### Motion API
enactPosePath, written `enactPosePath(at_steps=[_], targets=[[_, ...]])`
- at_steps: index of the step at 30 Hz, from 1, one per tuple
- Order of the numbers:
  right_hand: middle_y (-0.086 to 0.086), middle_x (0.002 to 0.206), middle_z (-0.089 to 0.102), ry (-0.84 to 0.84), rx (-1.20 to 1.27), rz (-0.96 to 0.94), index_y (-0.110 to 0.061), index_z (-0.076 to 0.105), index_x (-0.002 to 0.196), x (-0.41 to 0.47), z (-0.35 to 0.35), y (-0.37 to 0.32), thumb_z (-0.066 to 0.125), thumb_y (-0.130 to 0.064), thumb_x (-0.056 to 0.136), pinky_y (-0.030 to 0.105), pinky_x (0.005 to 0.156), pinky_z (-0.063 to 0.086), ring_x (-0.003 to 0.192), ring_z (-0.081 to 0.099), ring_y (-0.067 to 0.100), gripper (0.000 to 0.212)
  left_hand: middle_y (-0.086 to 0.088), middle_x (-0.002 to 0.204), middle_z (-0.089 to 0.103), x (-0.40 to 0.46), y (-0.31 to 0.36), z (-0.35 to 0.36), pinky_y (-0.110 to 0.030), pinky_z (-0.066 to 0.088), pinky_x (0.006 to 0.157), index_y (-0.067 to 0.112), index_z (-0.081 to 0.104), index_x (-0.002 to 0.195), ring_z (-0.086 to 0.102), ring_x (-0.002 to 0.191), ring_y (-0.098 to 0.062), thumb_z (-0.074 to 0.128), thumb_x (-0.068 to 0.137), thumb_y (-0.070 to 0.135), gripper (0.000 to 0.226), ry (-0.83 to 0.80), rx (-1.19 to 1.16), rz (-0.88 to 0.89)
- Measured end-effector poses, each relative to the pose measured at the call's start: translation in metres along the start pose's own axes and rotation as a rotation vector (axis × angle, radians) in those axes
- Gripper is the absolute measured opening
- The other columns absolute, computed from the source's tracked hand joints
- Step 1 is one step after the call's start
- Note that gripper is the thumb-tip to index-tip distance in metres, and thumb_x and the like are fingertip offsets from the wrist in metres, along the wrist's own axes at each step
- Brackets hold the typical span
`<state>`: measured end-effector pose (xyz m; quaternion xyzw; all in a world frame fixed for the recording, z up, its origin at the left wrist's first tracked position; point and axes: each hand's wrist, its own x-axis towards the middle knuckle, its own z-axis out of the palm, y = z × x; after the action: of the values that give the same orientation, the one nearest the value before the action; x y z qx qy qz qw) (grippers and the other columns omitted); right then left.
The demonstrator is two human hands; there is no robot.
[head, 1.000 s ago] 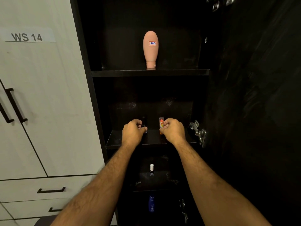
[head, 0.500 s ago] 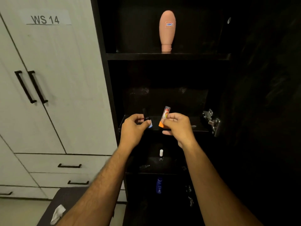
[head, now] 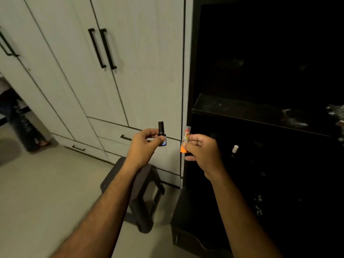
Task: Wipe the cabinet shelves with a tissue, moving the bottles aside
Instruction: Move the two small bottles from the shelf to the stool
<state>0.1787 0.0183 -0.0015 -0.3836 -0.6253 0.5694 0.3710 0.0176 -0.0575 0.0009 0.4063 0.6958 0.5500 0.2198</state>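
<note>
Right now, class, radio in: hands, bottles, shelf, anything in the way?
Left hand pinches small black-capped bottle. Right hand grips orange-tipped tube. Both held clear of dusty shelf. Dark stool below hands.

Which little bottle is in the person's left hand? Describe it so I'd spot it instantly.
Start at the pale cupboard doors beside the dark cabinet. In front of their drawers, the left hand pinches a small dark bottle. Its tall black cap sets it apart from the orange-ended tube alongside.

Wall: pale grey wardrobe doors (head: 74, 53), long black bar handles (head: 102, 48)
Floor: plain beige floor (head: 46, 192)
Furniture: small dark stool (head: 145, 198)
Light: dim
</note>
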Motion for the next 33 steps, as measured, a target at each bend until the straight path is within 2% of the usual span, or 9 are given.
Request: enactPosePath(at_steps=[2,4,12,17,19,22,27,31,33], targets=[[-0.004,0.079,0.068,-0.07,-0.018,0.046,-0.012,0.069,0.099,0.002,0.025,0.015,0.065,-0.002,0.089,0.027,0.06,0.058,0.078,0.07,0.017,0.015,-0.005,0.091,0.07,0.001,-0.021,-0.02,-0.008,0.045,0.055,0.016,0.068,0.094,0.068,0.073,0.001,0.067,0.089,0.014,0.006,0.019,0.029,-0.035],[-0.009,0.082,0.067,-0.107,-0.048,0.088,-0.005,0.067,0.112,0.006,0.049,0.032,0.066,-0.004,0.089,0.025,0.059,0.058,0.076,0.068,0.011,0.023,-0.003,0.088,0.069,0.004,-0.043,-0.038,-0.009,0.045,0.054,0.014,0.069,0.098,0.066,0.069,0.002,0.067,0.089,0.013,0.009,0.022,0.058,-0.067],[0.002,0.09,0.071,-0.138,-0.054,0.271,-0.024,0.066,0.087,0.049,0.149,0.089,0.069,-0.008,0.087,0.034,0.067,0.061,0.084,0.069,0.018,0.016,0.004,0.072,0.065,0.054,-0.146,-0.116,-0.011,0.047,0.063,0.009,0.071,0.097,0.062,0.065,0.001,0.069,0.087,0.013,0.012,-0.024,0.101,-0.213],[0.0,0.088,0.07,-0.096,-0.066,0.393,-0.011,0.068,0.099,0.083,0.219,0.125,0.066,-0.007,0.09,0.034,0.069,0.059,0.079,0.068,0.014,0.01,0.002,0.066,0.054,0.106,-0.215,-0.162,-0.011,0.04,0.053,0.007,0.069,0.091,0.047,0.05,0.004,0.068,0.088,0.011,0.006,-0.106,0.149,-0.286],[0.001,0.089,0.071,-0.06,-0.076,0.447,-0.008,0.068,0.104,0.096,0.242,0.143,0.066,-0.007,0.09,0.028,0.062,0.057,0.076,0.067,0.011,0.015,-0.003,0.069,0.059,0.123,-0.243,-0.176,-0.018,0.043,0.056,0.002,0.068,0.088,0.05,0.053,0.001,0.069,0.087,0.011,0.01,-0.144,0.191,-0.314],[0.001,0.081,0.07,0.022,-0.087,0.541,-0.015,0.068,0.09,0.113,0.275,0.178,0.067,-0.005,0.087,0.024,0.056,0.054,0.069,0.066,0.011,0.011,-0.001,0.077,0.068,0.147,-0.289,-0.191,-0.023,0.046,0.064,0.011,0.071,0.085,0.061,0.068,-0.006,0.072,0.084,0.011,0.001,-0.227,0.237,-0.381],[0.002,0.079,0.07,0.081,-0.17,0.661,-0.023,0.066,0.079,0.125,0.31,0.245,0.07,-0.007,0.085,0.028,0.055,0.051,0.066,0.065,0.013,0.018,0.004,0.097,0.071,0.175,-0.362,-0.192,-0.024,0.048,0.078,0.019,0.071,0.109,0.066,0.088,-0.01,0.074,0.081,0.022,0.029,-0.368,0.318,-0.481],[0.005,0.082,0.068,0.123,-0.23,0.747,-0.023,0.064,0.076,0.141,0.324,0.295,0.071,-0.006,0.085,0.021,0.048,0.046,0.064,0.064,0.012,0.02,0.001,0.094,0.072,0.188,-0.422,-0.182,-0.028,0.048,0.077,0.015,0.074,0.102,0.066,0.09,-0.015,0.075,0.078,0.023,0.025,-0.399,0.363,-0.548],[0.007,0.083,0.069,0.14,-0.263,0.772,-0.022,0.064,0.077,0.152,0.333,0.322,0.073,-0.008,0.083,0.026,0.05,0.049,0.067,0.066,0.017,0.018,-0.003,0.092,0.072,0.191,-0.45,-0.174,-0.03,0.05,0.077,0.013,0.074,0.097,0.066,0.088,-0.018,0.075,0.078,0.023,0.022,-0.424,0.386,-0.582]])
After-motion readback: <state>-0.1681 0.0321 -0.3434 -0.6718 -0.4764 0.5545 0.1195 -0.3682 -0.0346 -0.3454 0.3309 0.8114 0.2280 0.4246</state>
